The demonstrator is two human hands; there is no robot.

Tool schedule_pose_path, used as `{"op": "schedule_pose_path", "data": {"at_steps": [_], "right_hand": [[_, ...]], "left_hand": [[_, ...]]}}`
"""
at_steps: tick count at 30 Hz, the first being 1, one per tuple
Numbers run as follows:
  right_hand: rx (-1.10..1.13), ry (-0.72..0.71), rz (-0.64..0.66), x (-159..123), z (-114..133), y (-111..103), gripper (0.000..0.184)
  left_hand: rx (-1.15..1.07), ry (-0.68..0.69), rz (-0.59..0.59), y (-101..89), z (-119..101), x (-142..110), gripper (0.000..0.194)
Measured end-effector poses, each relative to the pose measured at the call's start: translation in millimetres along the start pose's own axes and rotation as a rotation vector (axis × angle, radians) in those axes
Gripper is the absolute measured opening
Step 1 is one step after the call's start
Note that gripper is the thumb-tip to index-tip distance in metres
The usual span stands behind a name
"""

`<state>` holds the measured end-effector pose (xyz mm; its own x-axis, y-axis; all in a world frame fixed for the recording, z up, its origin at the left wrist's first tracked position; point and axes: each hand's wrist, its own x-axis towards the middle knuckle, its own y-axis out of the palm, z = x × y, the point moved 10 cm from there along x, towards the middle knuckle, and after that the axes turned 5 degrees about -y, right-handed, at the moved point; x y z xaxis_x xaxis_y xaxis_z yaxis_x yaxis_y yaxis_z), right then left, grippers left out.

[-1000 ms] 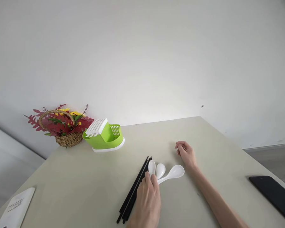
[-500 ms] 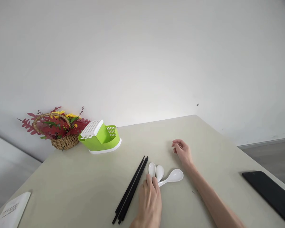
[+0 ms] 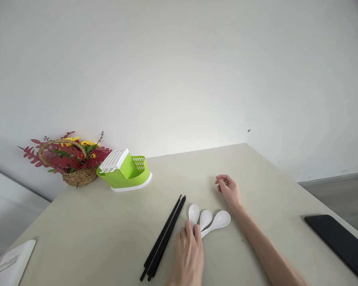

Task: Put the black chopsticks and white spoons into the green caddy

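Three white spoons lie close together, bowls fanned out: the left spoon (image 3: 193, 213), the middle spoon (image 3: 206, 218) and the right spoon (image 3: 221, 219). My left hand (image 3: 188, 250) is closed over their handles, which its fingers mostly hide. Just left of that hand, several black chopsticks (image 3: 164, 240) lie side by side at a slant. My right hand (image 3: 229, 191) rests on the table beyond the spoons, fingers loosely bent, and nothing shows in it.
Toward the back left stands a green and white utensil holder (image 3: 125, 176), beside a wicker basket of artificial flowers (image 3: 80, 176). A black phone (image 3: 338, 242) lies at the right edge of the table (image 3: 92, 234). At the front left is a white object with printed lines (image 3: 13, 264).
The left and middle spoons have shifted slightly right, so the fan of spoons is tighter. My left hand stays on the handles. My right hand has hardly moved.
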<state>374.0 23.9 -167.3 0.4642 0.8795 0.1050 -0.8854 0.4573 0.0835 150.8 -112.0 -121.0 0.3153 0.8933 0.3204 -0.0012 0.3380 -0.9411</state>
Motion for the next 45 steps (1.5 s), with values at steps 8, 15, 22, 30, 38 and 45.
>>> {"op": "schedule_pose_path", "data": {"at_steps": [8,15,22,30,38,45], "right_hand": [[-0.009,-0.01,-0.005,1,1,-1,0.023],[-0.042,-0.018,0.002,-2,3,0,0.022],[-0.087,-0.032,0.022,-5,6,3,0.022],[-0.157,-0.056,0.046,-8,7,11,0.021],[-0.193,-0.073,0.054,-10,9,13,0.021],[-0.188,-0.096,0.063,-11,10,15,0.02]], "left_hand": [[-0.052,0.099,-0.088,-48.1,10,-3,0.053],[-0.158,-0.115,-0.446,-158.6,135,94,0.049],[-0.034,-0.302,-0.476,-140.9,270,154,0.049],[-0.025,-0.308,-0.396,-114.7,282,161,0.056],[-0.129,-0.163,-0.438,-116.3,196,177,0.05],[-0.329,0.04,-0.414,-116.5,90,192,0.043]]}}
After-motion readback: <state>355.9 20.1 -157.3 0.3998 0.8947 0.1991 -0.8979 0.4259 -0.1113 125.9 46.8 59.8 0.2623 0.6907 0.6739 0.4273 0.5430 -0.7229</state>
